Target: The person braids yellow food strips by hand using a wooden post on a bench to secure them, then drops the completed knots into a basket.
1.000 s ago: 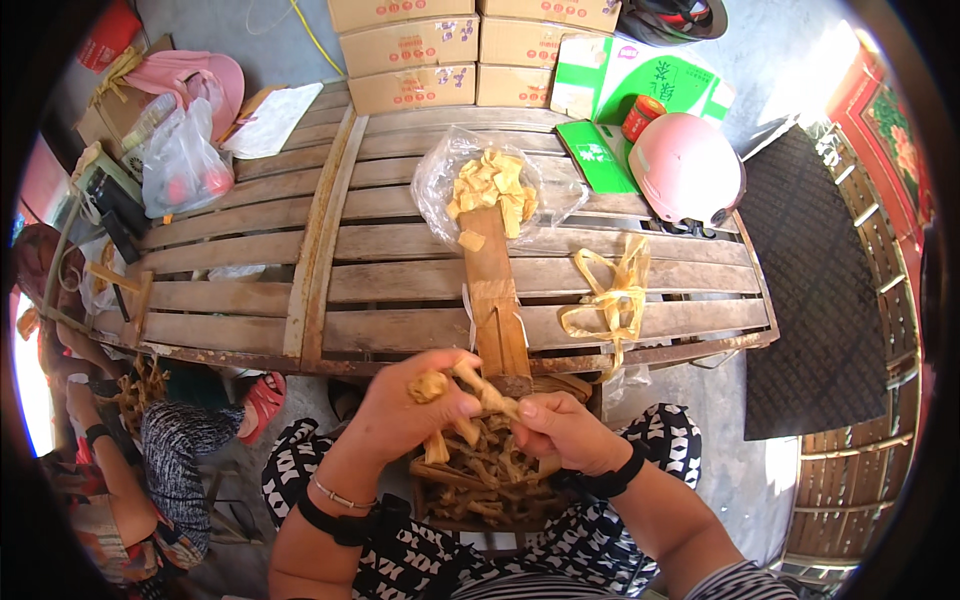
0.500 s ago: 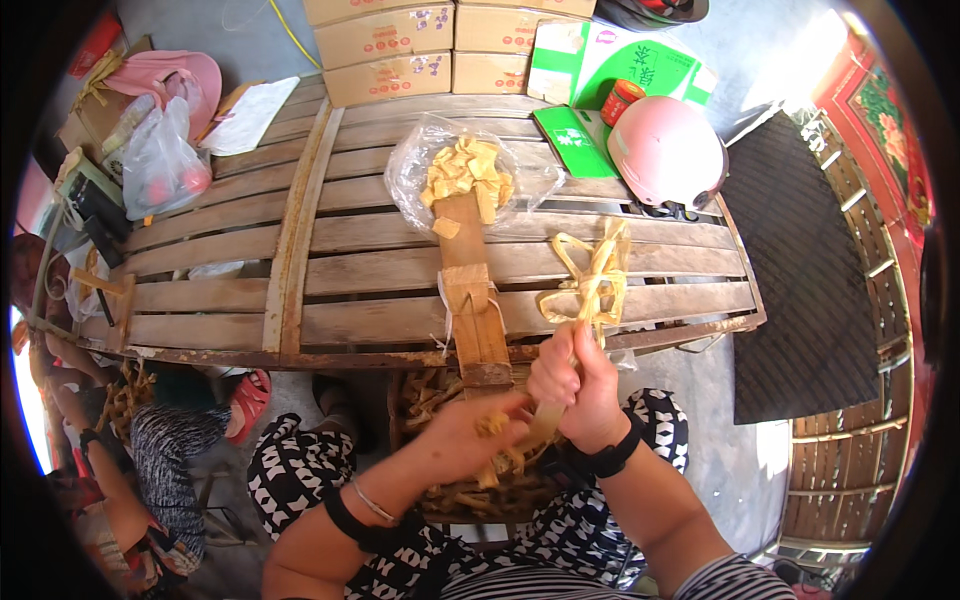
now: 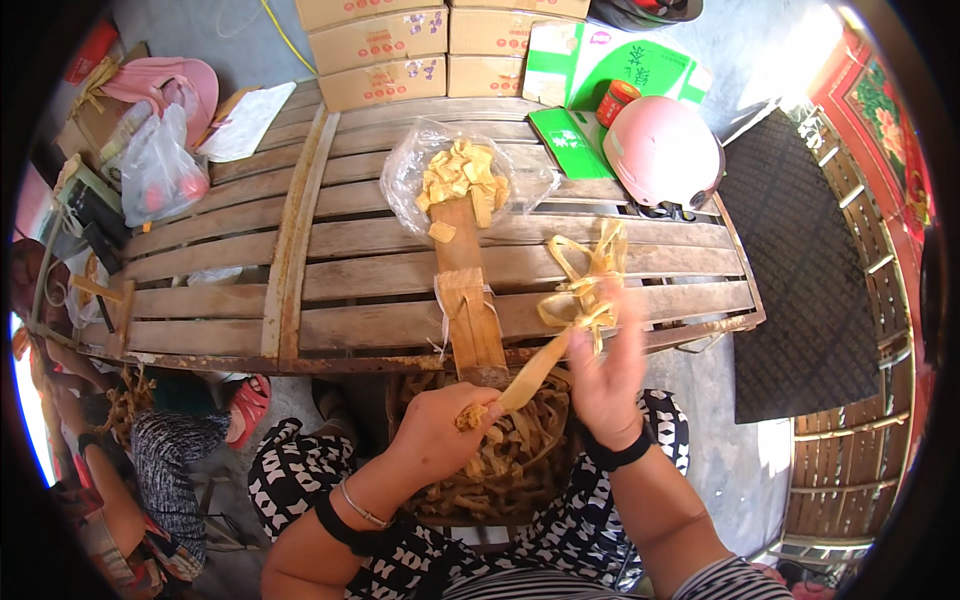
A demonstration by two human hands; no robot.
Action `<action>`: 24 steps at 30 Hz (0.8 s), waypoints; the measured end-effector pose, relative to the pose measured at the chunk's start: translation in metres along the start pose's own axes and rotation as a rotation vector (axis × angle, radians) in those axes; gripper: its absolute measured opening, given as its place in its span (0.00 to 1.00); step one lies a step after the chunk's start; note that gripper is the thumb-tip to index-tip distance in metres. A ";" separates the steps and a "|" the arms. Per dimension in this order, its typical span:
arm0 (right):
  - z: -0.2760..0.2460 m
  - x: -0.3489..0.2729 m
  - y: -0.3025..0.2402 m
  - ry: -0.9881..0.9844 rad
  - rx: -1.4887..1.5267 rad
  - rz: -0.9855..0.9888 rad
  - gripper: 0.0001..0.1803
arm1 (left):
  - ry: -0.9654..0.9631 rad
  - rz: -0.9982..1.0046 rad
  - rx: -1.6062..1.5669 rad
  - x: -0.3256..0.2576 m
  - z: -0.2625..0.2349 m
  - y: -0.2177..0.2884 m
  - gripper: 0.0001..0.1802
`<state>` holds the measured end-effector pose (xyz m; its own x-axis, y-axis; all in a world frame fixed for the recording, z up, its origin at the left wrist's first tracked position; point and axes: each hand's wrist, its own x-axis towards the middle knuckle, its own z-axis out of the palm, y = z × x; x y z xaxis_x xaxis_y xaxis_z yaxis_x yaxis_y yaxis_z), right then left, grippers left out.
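head view, and left hand [image 3: 437, 428] is low in the middle, fingers curled tight round a knotted piece [image 3: 469, 418], tan and lumpy, its end poking out by the thumb. from that same grip a flat strip [image 3: 537, 374] slants up toward the other side, and there is right hand [image 3: 612, 385], open, fingers long and straight, smeared by blur, thumb standing apart from them and right by the strip's upper end. does it touch the strip? can't tell through the blur. just beyond those fingers, a bunch of yellow strips [image 3: 604, 268], looped and loose, on the near part of the slatted table [image 3: 380, 275].

below the hands, between the knees of black-and-white trousers [image 3: 290, 480], a heap of knotted pieces [image 3: 515, 465]. straight ahead, a wooden board [image 3: 478, 335] points at the person, near end jutting past the table edge, far end at a clear plastic bag [image 3: 402, 195] spread under flat yellow pieces [image 3: 462, 172], one more lying apart on the board.

back right, a pink helmet [image 3: 660, 150], a red can [image 3: 617, 102] close by it, green card [image 3: 640, 65] behind. cardboard boxes [image 3: 388, 85] stacked at the back, a pink cap [image 3: 190, 82] over on the far left, and at the lower left another person's red sandal [image 3: 248, 410] near the table
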<state>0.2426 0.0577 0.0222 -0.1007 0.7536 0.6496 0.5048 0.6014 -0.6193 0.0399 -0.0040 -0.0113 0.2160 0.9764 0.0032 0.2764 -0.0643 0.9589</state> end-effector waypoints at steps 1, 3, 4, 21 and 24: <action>0.001 -0.004 -0.004 -0.194 0.083 -0.044 0.19 | 0.010 0.095 0.085 0.000 -0.001 0.004 0.11; 0.010 -0.009 -0.008 -0.522 0.218 -0.031 0.12 | 0.074 0.138 0.052 0.000 -0.006 0.015 0.11; 0.015 -0.012 -0.010 -0.595 0.255 -0.051 0.09 | 0.094 0.110 -0.009 -0.001 -0.007 0.013 0.11; 0.011 -0.010 -0.034 -0.733 0.512 0.456 0.20 | -0.311 0.052 0.013 -0.006 -0.020 0.044 0.17; 0.009 -0.013 -0.022 -0.907 0.545 0.886 0.17 | -0.081 0.413 0.686 -0.003 -0.019 0.022 0.18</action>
<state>0.2253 0.0365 0.0233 -0.5490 0.7167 -0.4300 0.3180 -0.2967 -0.9005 0.0278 -0.0045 0.0152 0.4864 0.8299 0.2732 0.6673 -0.5547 0.4970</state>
